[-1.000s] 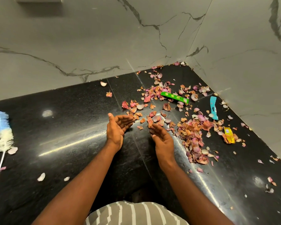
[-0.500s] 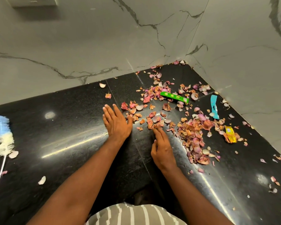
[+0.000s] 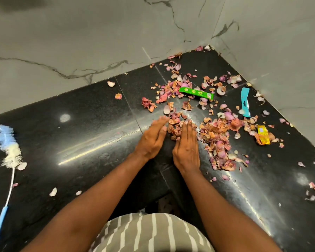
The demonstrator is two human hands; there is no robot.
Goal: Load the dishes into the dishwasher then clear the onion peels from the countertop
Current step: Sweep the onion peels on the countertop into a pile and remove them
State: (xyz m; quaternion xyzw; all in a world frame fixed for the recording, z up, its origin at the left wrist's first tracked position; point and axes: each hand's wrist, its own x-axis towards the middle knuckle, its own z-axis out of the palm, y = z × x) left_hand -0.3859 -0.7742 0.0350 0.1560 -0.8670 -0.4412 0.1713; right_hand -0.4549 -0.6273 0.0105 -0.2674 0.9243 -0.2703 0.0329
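Observation:
Pink and brown onion peels [image 3: 217, 137] lie scattered over the black countertop [image 3: 91, 135], thickest in the right corner. My left hand [image 3: 150, 140] and my right hand [image 3: 186, 148] lie palm down, side by side, with straight fingers. A small heap of peels [image 3: 175, 125] sits between their fingertips, touched by both hands. No dishes or dishwasher are in view.
A green wrapper [image 3: 195, 92], a blue wrapper strip [image 3: 245, 101] and a yellow wrapper [image 3: 263, 134] lie among the peels. A blue-and-white bottle brush [image 3: 6, 153] lies at the far left. Marble walls [image 3: 280, 51] close the corner behind and to the right.
My hands turned from palms up to palms down on the counter, then slid together and bunched peels into a small heap between them.

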